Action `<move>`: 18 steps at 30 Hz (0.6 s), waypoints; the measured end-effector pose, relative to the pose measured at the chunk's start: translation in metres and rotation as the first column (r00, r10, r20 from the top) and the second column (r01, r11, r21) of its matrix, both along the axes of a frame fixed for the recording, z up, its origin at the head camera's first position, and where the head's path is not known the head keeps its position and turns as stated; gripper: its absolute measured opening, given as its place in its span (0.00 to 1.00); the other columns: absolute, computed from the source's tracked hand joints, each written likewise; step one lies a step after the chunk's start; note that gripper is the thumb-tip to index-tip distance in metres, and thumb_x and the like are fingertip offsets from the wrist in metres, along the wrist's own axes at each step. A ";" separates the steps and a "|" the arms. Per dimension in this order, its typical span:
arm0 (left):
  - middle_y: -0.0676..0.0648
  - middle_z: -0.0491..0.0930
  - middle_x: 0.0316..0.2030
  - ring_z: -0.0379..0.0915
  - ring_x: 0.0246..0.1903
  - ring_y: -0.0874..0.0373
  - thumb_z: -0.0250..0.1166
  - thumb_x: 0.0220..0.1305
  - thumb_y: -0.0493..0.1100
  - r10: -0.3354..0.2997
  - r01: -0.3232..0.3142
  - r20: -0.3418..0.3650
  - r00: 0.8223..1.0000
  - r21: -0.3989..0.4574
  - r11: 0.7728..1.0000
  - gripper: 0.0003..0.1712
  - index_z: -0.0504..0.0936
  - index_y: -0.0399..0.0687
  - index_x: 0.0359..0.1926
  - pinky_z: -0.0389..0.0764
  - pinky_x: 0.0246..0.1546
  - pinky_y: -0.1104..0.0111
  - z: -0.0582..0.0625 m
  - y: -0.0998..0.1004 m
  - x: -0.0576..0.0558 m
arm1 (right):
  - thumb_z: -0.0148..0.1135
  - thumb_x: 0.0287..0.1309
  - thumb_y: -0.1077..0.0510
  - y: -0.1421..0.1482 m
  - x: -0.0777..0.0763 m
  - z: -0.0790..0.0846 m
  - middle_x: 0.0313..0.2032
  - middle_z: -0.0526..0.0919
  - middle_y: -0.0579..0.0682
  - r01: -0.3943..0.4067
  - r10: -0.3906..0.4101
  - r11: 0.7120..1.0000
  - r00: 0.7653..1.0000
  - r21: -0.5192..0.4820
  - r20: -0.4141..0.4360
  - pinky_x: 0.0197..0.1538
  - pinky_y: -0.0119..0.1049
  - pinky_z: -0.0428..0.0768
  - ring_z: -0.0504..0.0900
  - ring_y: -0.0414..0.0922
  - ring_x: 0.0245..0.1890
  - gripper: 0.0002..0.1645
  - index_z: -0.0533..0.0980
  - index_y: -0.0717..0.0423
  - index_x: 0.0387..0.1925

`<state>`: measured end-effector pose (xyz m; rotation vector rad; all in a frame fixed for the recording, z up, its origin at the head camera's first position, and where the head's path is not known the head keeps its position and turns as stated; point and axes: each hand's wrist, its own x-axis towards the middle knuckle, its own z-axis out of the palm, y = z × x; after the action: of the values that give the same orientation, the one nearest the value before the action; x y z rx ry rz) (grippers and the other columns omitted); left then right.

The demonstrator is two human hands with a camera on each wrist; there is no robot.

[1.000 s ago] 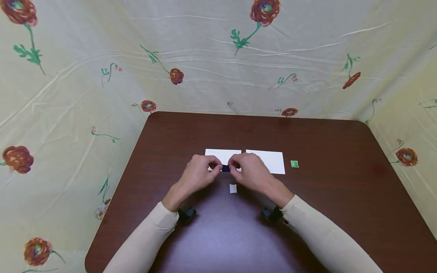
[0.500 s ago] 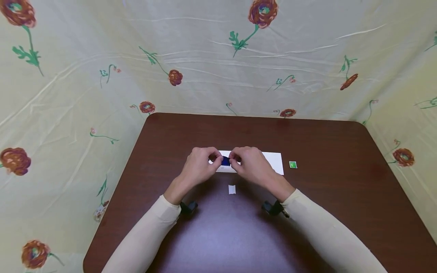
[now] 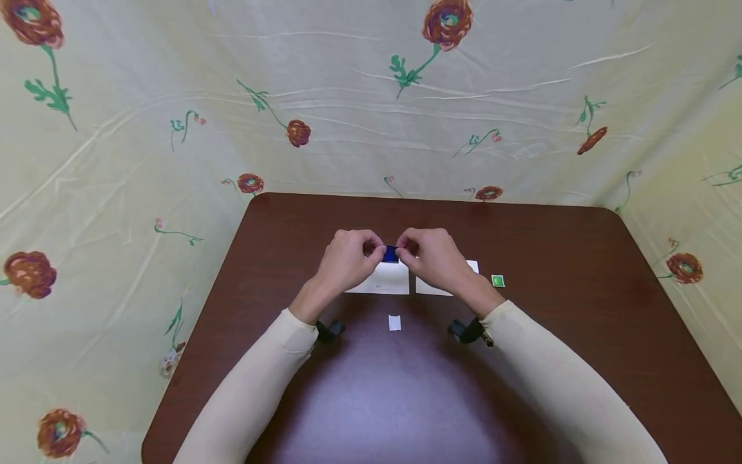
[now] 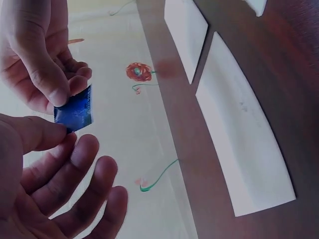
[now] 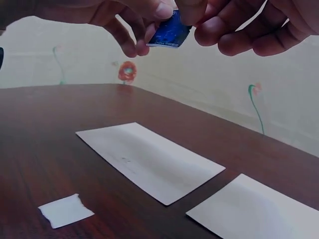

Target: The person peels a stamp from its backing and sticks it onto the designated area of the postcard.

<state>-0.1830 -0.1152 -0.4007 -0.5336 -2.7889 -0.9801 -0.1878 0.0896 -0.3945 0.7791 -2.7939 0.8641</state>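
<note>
A small blue postage stamp (image 3: 391, 254) with toothed edges is held up above the table by both hands. My left hand (image 3: 346, 264) pinches one side between thumb and index finger. On the opposite side, thumb and index finger of my right hand (image 3: 438, 261) pinch it too. In the left wrist view the stamp (image 4: 75, 113) shows a shiny dark blue face, tilted; fingertips cover its corners. Beneath and nearer than the hands lies a white envelope-like sheet (image 3: 382, 279) with a small faint mark. A second white sheet (image 3: 431, 287) is partly hidden by my right hand.
A small white paper piece (image 3: 395, 323) lies nearer me, in front of the sheets. Right of the sheets is a small green stamp (image 3: 498, 281). The brown table (image 3: 539, 354) meets a flowered cloth (image 3: 348, 64) at the back and sides.
Both hands have moved farther from me and up, carrying the blue stamp from in front of the left sheet to beyond it. More of the left sheet shows now.
</note>
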 end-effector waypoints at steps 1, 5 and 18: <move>0.54 0.83 0.26 0.74 0.25 0.60 0.66 0.65 0.45 -0.001 0.001 0.009 1.000 0.000 1.000 0.07 0.87 0.50 0.34 0.74 0.25 0.68 0.001 0.001 -0.002 | 0.65 0.62 0.55 0.000 -0.002 0.000 0.27 0.85 0.44 0.007 -0.007 1.000 1.000 0.001 0.004 0.31 0.32 0.79 0.80 0.38 0.26 0.04 0.83 0.52 0.35; 0.54 0.82 0.24 0.73 0.24 0.60 0.66 0.64 0.43 -0.010 0.010 0.043 0.999 -0.008 1.000 0.06 0.87 0.48 0.32 0.74 0.24 0.69 0.000 0.006 -0.011 | 0.65 0.62 0.55 0.003 -0.010 0.001 0.27 0.85 0.45 0.022 -0.023 1.000 0.999 0.018 0.034 0.32 0.33 0.79 0.80 0.40 0.26 0.05 0.82 0.52 0.34; 0.54 0.80 0.24 0.75 0.24 0.58 0.65 0.63 0.45 0.032 -0.013 0.161 0.986 -0.119 0.993 0.06 0.85 0.53 0.30 0.74 0.21 0.67 -0.015 0.019 -0.034 | 0.65 0.61 0.55 0.004 -0.031 -0.014 0.24 0.83 0.45 0.058 -0.070 0.996 0.979 0.066 0.193 0.27 0.34 0.77 0.77 0.43 0.24 0.06 0.83 0.52 0.31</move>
<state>-0.2173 -0.0962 -0.4160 -0.4540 -3.0054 -0.8967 -0.2192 0.0936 -0.4083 0.6405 -3.0100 0.8954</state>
